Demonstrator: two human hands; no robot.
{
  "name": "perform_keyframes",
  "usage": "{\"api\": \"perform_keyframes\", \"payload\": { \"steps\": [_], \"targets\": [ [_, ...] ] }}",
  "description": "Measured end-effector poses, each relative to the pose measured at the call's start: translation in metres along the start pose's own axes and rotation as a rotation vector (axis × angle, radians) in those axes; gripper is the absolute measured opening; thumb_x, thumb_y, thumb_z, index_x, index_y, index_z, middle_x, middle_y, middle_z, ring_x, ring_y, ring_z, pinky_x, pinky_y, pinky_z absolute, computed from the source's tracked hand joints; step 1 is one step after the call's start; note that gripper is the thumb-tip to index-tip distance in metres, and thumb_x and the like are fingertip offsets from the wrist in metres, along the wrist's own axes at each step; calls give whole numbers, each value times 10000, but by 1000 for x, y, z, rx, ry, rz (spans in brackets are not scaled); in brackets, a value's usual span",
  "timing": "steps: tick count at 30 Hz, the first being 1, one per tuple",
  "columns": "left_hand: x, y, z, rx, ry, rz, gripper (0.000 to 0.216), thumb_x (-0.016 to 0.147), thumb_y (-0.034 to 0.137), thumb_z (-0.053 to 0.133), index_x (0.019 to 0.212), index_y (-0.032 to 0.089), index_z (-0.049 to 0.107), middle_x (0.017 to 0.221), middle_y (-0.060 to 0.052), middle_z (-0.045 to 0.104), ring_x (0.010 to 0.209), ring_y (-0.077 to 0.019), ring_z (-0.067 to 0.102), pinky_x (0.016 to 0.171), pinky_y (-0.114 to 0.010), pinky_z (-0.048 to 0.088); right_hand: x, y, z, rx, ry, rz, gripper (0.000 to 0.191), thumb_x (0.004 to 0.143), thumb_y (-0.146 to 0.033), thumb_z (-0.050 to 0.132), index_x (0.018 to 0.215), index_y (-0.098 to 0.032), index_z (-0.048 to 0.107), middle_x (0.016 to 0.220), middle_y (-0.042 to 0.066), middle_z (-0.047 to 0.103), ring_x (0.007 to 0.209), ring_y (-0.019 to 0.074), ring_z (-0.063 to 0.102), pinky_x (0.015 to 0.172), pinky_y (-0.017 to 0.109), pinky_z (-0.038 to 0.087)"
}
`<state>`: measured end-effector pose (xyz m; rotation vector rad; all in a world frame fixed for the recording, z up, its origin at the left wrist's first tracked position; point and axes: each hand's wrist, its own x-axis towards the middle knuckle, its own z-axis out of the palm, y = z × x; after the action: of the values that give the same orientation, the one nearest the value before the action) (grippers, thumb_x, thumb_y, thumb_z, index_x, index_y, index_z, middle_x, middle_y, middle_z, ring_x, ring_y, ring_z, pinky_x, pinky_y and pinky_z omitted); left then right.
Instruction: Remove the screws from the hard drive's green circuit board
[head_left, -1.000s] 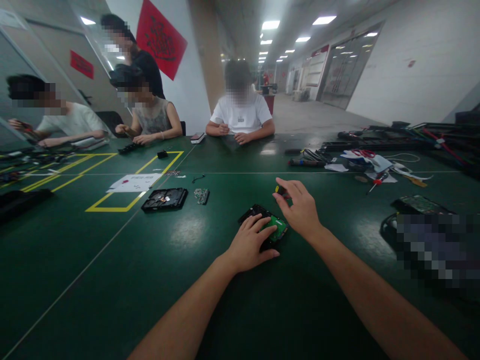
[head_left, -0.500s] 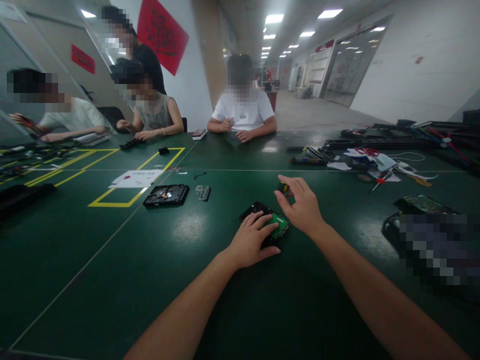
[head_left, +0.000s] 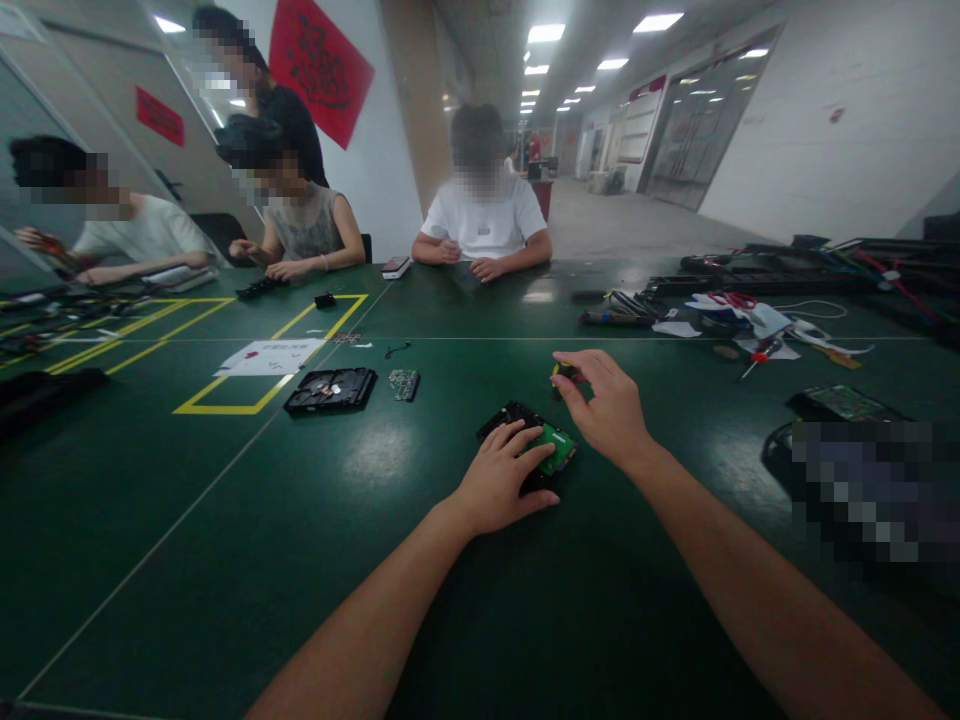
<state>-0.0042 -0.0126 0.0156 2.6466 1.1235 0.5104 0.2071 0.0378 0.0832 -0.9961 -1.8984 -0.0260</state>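
A hard drive (head_left: 559, 452) with a green circuit board on its upper side lies on the dark green table, partly covered by my left hand (head_left: 504, 475). The fingers of that hand are spread flat across the drive, with the thumb by its near edge. Just beyond the drive's right end, my right hand (head_left: 606, 405) pinches a short yellow-and-black screwdriver (head_left: 562, 370) between thumb and fingers. Only part of its handle shows; I cannot tell whether its tip touches the drive.
Left of the drive lie another hard drive casing (head_left: 330, 390), a small circuit board (head_left: 405, 384) and a paper sheet (head_left: 270, 356). To the right are a red-handled screwdriver (head_left: 761, 355), cables and a pixelated object (head_left: 870, 490). Several people are across the table.
My right thumb and fingers have drawn closer together around the screwdriver. My left hand keeps its place on the hard drive. The view has shifted very slightly.
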Motion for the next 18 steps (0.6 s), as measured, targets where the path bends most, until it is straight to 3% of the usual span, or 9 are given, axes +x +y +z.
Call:
{"api": "perform_keyframes", "payload": {
  "steps": [4,12,18],
  "targets": [
    [0,0,1,13,-1,-6,738,906,670,650,1522,297,486,1601,-87,441,1528,-377,296,1245,-589,239,-2,0,3,39,0,54,323,1001,-279,564,1321,-252,598,1157,89,709,929,238,705,864,440,597],
    [0,1,0,-17,5,-6,734,903,661,659,1519,303,484,1605,-91,437,1526,-385,298,1239,-596,238,0,-2,-1,-53,101,54,251,952,-360,672,1170,-237,685,1066,95,628,950,251,663,850,432,586],
    [0,1,0,-10,0,-5,730,907,658,654,1519,297,483,1598,-92,444,1522,-382,303,1236,-597,245,0,-3,0,8,25,7,267,1008,-258,544,1252,-252,652,1159,103,639,1048,257,652,923,456,571]
  ]
}}
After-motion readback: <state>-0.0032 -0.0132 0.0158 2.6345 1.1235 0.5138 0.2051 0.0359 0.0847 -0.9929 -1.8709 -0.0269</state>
